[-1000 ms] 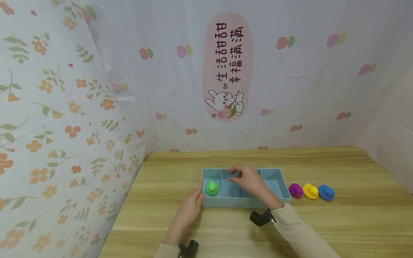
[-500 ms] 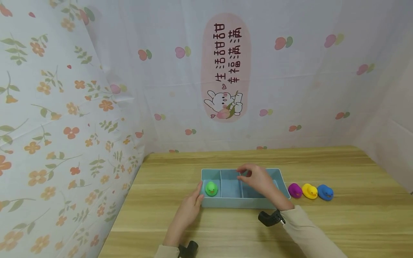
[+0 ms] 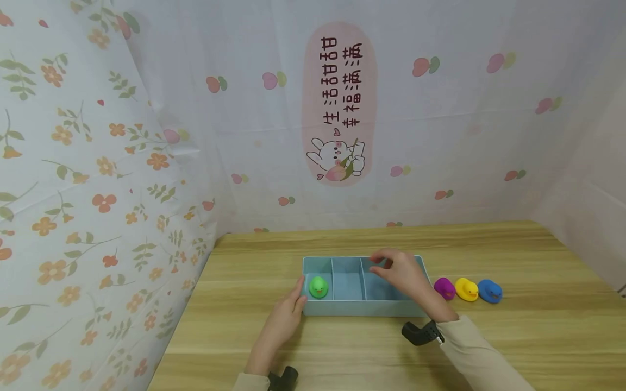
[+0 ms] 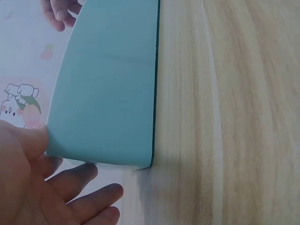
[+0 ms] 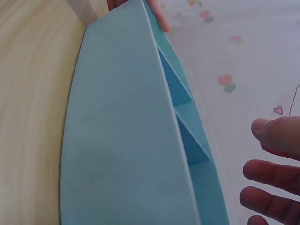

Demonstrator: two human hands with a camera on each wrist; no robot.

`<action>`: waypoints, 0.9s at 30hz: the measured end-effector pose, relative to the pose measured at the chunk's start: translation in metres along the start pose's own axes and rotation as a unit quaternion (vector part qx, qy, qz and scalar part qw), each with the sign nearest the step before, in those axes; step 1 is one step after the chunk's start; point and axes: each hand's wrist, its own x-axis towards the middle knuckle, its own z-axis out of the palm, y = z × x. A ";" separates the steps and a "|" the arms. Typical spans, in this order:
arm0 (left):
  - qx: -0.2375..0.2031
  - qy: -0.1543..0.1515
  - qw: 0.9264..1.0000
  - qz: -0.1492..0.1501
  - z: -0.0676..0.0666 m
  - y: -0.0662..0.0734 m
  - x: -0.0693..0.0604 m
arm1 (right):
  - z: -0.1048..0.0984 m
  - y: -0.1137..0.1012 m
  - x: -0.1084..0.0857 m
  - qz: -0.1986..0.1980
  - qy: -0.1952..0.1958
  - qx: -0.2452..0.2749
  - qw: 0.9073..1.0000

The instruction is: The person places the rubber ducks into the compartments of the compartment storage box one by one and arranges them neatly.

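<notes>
A light-blue divided box (image 3: 364,309) lies lengthwise on the table. One green rubber duck (image 3: 318,287) sits in its leftmost compartment. My left hand (image 3: 282,320) touches the box's left end, fingers along the end wall and thumb at the front corner; the left wrist view shows these fingers (image 4: 79,180) spread and fairly straight. Above the box's right part hovers my right hand (image 3: 403,274), with a gap between thumb and fingers and nothing held. It covers part of the right compartments. Purple (image 3: 444,288), yellow (image 3: 467,289) and blue (image 3: 490,291) rubber ducks stand in a row right of the box.
The wooden table (image 3: 342,347) reaches back to a printed cloth (image 3: 264,163), which also hangs along the left side. A black wrist camera (image 3: 421,333) sits on my right wrist, another (image 3: 283,378) on my left.
My right hand has moved rightward over the box, from the second compartment toward the right end, its fingers still apart. The left hand stays at the left end, and the ducks have not moved.
</notes>
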 end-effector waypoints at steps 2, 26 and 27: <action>0.003 0.000 1.000 0.001 0.000 0.000 0.000 | -0.001 0.002 -0.001 0.002 0.005 -0.005 1.000; 0.001 -0.001 1.000 0.005 0.000 0.000 0.001 | -0.021 0.026 -0.019 0.022 0.045 -0.024 0.998; 0.000 -0.001 1.000 0.004 0.000 0.000 0.001 | -0.021 0.027 -0.020 0.026 0.045 -0.026 0.998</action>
